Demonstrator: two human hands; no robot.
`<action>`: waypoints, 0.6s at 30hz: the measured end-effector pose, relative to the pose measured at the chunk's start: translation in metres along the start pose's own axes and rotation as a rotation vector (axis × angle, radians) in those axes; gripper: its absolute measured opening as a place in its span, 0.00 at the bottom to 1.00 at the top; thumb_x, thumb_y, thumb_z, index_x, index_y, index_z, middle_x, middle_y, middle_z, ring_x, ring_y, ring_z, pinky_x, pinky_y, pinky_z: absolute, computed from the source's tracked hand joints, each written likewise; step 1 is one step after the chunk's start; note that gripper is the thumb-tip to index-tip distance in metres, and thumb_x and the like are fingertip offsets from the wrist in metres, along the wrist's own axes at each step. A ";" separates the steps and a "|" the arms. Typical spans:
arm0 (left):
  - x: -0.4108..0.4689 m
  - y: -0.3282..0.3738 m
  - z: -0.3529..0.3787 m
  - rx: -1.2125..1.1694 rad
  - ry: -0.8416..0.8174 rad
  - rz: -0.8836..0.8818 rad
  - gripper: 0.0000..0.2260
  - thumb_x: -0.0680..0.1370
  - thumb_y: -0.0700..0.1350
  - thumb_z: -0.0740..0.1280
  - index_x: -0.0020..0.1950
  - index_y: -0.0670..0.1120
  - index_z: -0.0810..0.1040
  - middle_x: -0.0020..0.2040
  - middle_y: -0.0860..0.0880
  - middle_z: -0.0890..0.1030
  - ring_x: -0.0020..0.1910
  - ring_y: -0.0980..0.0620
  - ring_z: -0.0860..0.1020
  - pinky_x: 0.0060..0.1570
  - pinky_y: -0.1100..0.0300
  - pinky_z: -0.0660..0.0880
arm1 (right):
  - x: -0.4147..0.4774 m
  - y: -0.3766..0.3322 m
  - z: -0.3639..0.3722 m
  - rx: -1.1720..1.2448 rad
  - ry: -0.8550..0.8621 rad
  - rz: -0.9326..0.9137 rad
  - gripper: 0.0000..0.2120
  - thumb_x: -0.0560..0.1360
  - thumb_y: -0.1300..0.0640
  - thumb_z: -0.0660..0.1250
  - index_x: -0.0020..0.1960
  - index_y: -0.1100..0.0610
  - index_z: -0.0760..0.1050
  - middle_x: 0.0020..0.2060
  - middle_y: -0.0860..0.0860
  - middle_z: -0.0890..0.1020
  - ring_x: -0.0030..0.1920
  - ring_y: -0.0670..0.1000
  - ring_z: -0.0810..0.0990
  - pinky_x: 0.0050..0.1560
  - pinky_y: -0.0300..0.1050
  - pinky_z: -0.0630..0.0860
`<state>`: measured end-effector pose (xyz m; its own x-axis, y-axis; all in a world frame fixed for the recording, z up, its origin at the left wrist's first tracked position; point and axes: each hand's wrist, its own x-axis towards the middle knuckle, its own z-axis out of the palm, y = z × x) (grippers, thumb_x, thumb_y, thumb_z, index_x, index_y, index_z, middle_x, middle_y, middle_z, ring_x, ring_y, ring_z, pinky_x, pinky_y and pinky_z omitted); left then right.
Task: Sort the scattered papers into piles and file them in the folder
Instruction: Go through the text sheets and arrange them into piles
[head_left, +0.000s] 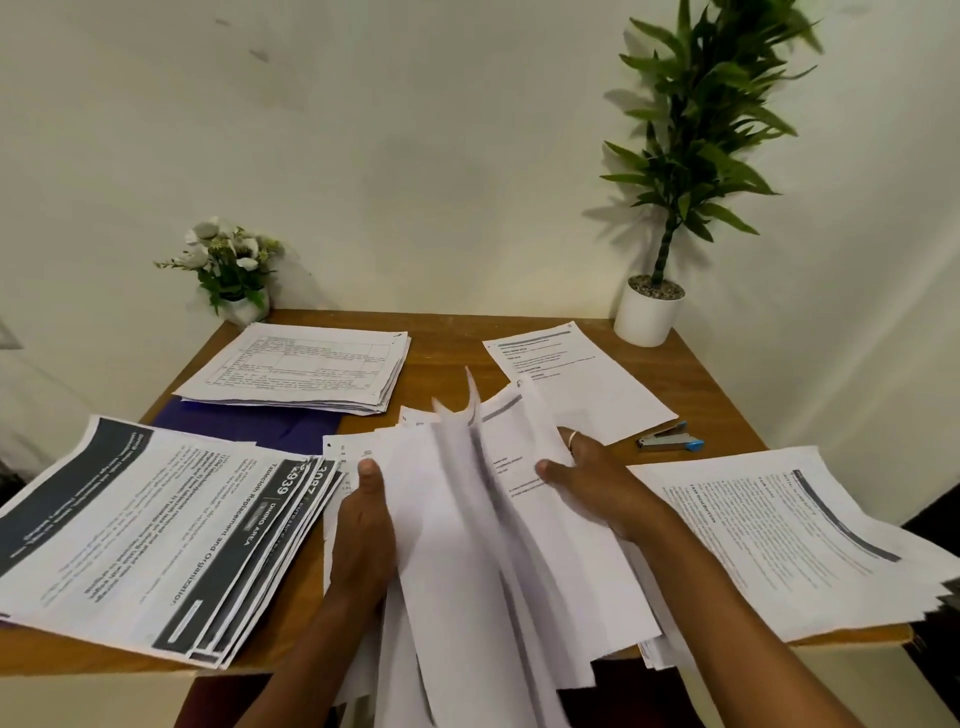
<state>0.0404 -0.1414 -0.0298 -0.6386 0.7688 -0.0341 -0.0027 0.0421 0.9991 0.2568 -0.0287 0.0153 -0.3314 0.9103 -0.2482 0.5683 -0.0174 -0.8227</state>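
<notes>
Left hand and right hand clasp the loose sheaf lying lengthwise ahead; the dark-headed pile sits left of it, nearer the left hand.

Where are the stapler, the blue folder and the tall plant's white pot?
stapler (670, 439), head view, on its metal body.
blue folder (260, 426), head view, on its bare cover.
white pot (647, 317), head view, on its front wall.

Left hand and right hand gripping papers, fingers probably curled beneath.
</notes>
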 end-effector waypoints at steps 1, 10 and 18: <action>0.004 -0.006 -0.003 -0.035 -0.039 -0.032 0.23 0.83 0.65 0.53 0.64 0.50 0.75 0.56 0.52 0.80 0.56 0.53 0.78 0.69 0.55 0.67 | -0.005 -0.004 0.002 0.065 -0.013 0.006 0.21 0.83 0.45 0.63 0.74 0.47 0.68 0.61 0.43 0.77 0.65 0.49 0.76 0.62 0.48 0.74; 0.003 -0.013 0.000 0.013 -0.192 -0.024 0.25 0.84 0.63 0.46 0.66 0.54 0.77 0.63 0.55 0.80 0.61 0.55 0.79 0.67 0.54 0.71 | -0.021 -0.011 0.011 0.278 0.039 0.005 0.37 0.70 0.31 0.61 0.76 0.42 0.61 0.77 0.48 0.67 0.76 0.56 0.67 0.73 0.56 0.68; 0.017 -0.028 0.001 0.430 -0.205 0.134 0.16 0.83 0.45 0.66 0.71 0.53 0.75 0.72 0.51 0.74 0.62 0.53 0.75 0.60 0.53 0.76 | -0.013 -0.007 0.019 0.205 -0.070 0.090 0.56 0.61 0.19 0.60 0.82 0.41 0.51 0.81 0.46 0.58 0.80 0.57 0.58 0.74 0.60 0.64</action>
<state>0.0306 -0.1286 -0.0587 -0.4469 0.8933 0.0467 0.4148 0.1607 0.8956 0.2424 -0.0486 0.0147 -0.3422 0.8702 -0.3544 0.4350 -0.1876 -0.8807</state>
